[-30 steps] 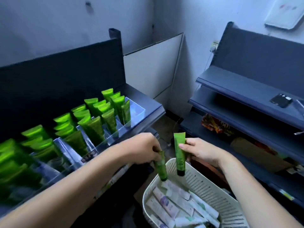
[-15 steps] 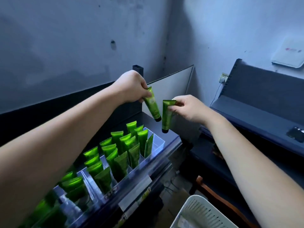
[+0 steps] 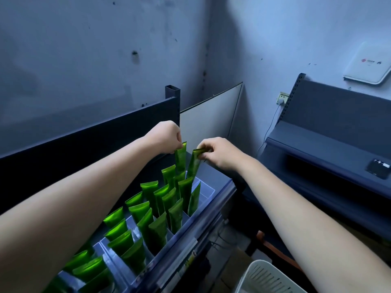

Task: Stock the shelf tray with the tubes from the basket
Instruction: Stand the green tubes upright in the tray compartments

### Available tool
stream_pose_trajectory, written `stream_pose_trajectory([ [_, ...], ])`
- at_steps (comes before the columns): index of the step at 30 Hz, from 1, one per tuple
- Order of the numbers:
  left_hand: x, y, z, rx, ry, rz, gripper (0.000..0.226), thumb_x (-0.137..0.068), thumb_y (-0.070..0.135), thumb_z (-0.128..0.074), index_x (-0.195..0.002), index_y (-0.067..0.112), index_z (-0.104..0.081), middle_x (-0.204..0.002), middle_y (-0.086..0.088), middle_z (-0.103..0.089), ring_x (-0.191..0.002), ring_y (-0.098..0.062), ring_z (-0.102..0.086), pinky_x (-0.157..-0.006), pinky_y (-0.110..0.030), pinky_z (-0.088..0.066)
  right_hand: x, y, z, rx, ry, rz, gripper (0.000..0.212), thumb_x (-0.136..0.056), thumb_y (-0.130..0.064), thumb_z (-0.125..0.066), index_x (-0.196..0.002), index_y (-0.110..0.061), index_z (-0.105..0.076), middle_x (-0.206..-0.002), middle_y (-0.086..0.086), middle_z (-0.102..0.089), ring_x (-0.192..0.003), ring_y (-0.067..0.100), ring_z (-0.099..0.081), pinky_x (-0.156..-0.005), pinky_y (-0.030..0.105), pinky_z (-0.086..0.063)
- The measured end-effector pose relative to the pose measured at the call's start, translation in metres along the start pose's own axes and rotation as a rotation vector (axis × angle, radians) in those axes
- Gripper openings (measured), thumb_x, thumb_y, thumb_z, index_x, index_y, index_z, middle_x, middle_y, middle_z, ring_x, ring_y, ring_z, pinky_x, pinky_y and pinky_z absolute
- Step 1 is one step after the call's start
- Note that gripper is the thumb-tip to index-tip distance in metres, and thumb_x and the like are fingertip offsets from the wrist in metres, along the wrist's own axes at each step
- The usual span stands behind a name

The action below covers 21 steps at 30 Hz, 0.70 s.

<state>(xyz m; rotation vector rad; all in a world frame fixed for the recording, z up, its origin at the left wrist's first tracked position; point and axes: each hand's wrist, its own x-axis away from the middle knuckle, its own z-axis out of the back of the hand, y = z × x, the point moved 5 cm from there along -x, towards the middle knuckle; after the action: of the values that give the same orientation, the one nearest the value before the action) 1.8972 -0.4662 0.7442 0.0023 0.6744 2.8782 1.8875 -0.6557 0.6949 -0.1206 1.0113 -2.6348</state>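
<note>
My left hand (image 3: 164, 135) pinches the crimped top of a green tube (image 3: 181, 158), which hangs upright with its lower end down among the standing tubes. My right hand (image 3: 220, 152) pinches a second green tube (image 3: 194, 164) by its top; it tilts slightly and reaches into the far end of the clear shelf tray (image 3: 206, 192). Several green tubes (image 3: 152, 210) stand in rows in the tray's compartments. The white slotted basket (image 3: 264, 275) shows only its rim at the bottom right; its contents are out of view.
The tray sits on a dark shelf (image 3: 224, 180) with a dark back panel (image 3: 84, 142) and a post (image 3: 172, 96). A second dark shelf unit (image 3: 330, 134) stands to the right with a black phone (image 3: 378, 168) on it. A white panel (image 3: 209, 117) leans in the corner.
Both hands rose from the basket with one tube each, moved over the shelf, and have now lowered the tubes into the far end of the tray.
</note>
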Motion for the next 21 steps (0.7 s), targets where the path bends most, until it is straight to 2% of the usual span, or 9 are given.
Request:
stream_pose_trajectory([
  [3, -0.004, -0.006, -0.002, 0.033, 0.01, 0.023, 0.009, -0.086, 0.013, -0.072, -0.077, 0.012, -0.074, -0.065, -0.003, -0.075, -0.075, -0.016, -0.073, -0.077, -0.032, -0.06, -0.008, 0.0, -0.013, 0.059, -0.091, -0.014, 0.013, -0.094, -0.014, -0.073, -0.095, -0.027, -0.075, -0.086, -0.005, -0.076, -0.07, 0.02, -0.067, -0.081, 0.045, -0.06],
  [8, -0.006, -0.007, -0.006, 0.087, -0.028, 0.028, 0.009, -0.085, 0.011, -0.069, -0.077, 0.012, -0.073, -0.063, -0.003, -0.075, -0.069, -0.011, -0.074, -0.065, -0.023, -0.054, -0.013, 0.001, -0.03, 0.183, -0.245, -0.019, 0.017, -0.101, -0.014, -0.065, -0.099, -0.03, -0.071, -0.088, -0.016, -0.073, -0.083, 0.024, -0.075, -0.078, 0.034, -0.058],
  [12, -0.004, -0.004, -0.014, 0.083, -0.06, -0.004, 0.009, -0.086, 0.013, -0.069, -0.078, 0.013, -0.072, -0.065, -0.003, -0.076, -0.065, -0.009, -0.074, -0.06, -0.022, -0.049, -0.012, 0.007, -0.034, 0.186, -0.27, -0.042, 0.019, -0.104, -0.014, -0.059, -0.106, -0.03, -0.071, -0.092, -0.016, -0.071, -0.085, 0.021, -0.075, -0.078, 0.031, -0.055],
  [17, -0.001, -0.006, -0.031, -0.006, -0.101, -0.037, 0.011, -0.085, 0.013, -0.072, -0.074, 0.014, -0.072, -0.067, -0.004, -0.075, -0.064, -0.016, -0.074, -0.07, -0.03, -0.06, -0.01, 0.016, -0.037, 0.149, -0.25, -0.06, 0.022, -0.106, -0.016, -0.056, -0.116, -0.028, -0.072, -0.102, -0.012, -0.07, -0.079, 0.014, -0.074, -0.086, 0.034, -0.057],
  [21, 0.002, -0.008, -0.042, -0.057, -0.122, -0.033, 0.008, -0.081, 0.017, -0.075, -0.077, 0.01, -0.076, -0.077, -0.007, -0.075, -0.08, -0.025, -0.072, -0.072, -0.038, -0.06, -0.007, 0.013, -0.042, 0.107, -0.248, -0.06, 0.022, -0.108, -0.015, -0.054, -0.117, -0.025, -0.072, -0.107, -0.006, -0.069, -0.079, 0.01, -0.071, -0.072, 0.019, -0.052],
])
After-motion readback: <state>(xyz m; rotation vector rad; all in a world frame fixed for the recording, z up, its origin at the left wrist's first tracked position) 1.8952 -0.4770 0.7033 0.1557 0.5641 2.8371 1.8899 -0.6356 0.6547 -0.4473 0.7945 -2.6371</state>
